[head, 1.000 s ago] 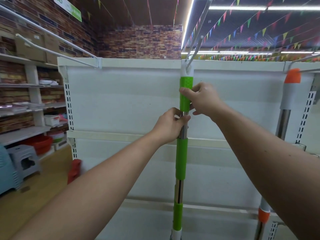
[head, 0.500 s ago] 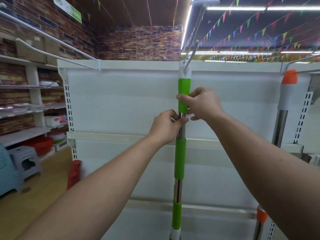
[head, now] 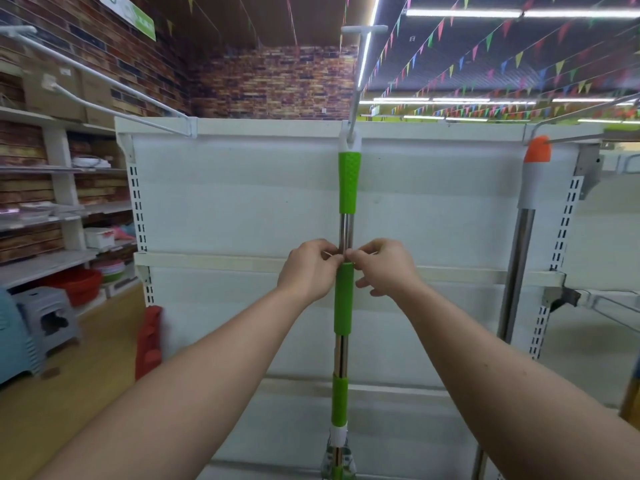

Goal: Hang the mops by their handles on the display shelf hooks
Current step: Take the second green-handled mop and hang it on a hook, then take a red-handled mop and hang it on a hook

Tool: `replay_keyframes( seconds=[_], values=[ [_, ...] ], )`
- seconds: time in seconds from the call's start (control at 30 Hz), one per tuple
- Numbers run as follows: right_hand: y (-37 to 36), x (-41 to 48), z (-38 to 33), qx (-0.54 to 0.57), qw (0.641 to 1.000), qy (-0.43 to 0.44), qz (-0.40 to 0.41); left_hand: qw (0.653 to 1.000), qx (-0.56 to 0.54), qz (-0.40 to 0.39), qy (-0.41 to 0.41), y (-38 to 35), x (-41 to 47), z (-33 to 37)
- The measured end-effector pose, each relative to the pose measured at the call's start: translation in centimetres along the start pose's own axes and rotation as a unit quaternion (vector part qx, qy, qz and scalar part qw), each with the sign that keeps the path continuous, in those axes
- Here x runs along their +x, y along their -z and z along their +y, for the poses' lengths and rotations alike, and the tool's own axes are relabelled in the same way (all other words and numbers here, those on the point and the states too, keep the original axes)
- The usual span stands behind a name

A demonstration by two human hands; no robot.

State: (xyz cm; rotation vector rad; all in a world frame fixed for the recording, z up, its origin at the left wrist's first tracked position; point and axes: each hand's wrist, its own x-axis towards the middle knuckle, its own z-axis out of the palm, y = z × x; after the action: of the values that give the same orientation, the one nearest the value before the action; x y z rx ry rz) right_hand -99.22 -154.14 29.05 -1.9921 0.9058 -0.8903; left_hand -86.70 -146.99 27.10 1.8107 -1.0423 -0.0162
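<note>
Your green mop (head: 347, 183) hangs dead vertical between both hands; left hand (head: 308, 268) and right hand (head: 382, 268) fingers lightly pinch its shaft.

One head-worn wide-angle view looks straight ahead and slightly up at a white shelf unit (head: 242, 202) close in front, filling the middle of the frame; both forearms reach in from the lower corners, ceiling lights (head: 519, 12) cross the upper right
</note>
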Motion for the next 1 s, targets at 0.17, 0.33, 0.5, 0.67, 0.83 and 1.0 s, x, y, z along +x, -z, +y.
replay_keyframes(
  seconds=[0.17,0.33,0.5,0.67,0.83,1.0],
  values=[
    [0.3,-2.6,1.4,0.085,0.996,-0.028,-0.025,0.997,-0.055,-0.035,0.036,0.0,-2.9,-1.6],
    [-0.7,-4.9,3.1,0.112,0.992,-0.038,-0.048,0.991,-0.1,-0.073,0.06,1.1,-7.5,-2.7],
    [-3.2,-8.2,3.8,0.126,0.988,-0.06,-0.069,0.982,-0.127,-0.08,0.115,2.5,-11.4,-5.1],
    [-7.1,-12.2,3.4,0.139,0.983,-0.075,-0.097,0.974,-0.15,-0.057,0.16,5.1,-15.4,-8.8],
    [-12.9,-16.8,3.0,0.139,0.978,-0.096,-0.123,0.968,-0.154,-0.041,0.195,9.5,-20.1,-13.2],
    [-18.9,-22.3,1.6,0.148,0.972,-0.119,-0.141,0.964,-0.144,-0.043,0.221,15.2,-25.0,-18.2]
  ],
)
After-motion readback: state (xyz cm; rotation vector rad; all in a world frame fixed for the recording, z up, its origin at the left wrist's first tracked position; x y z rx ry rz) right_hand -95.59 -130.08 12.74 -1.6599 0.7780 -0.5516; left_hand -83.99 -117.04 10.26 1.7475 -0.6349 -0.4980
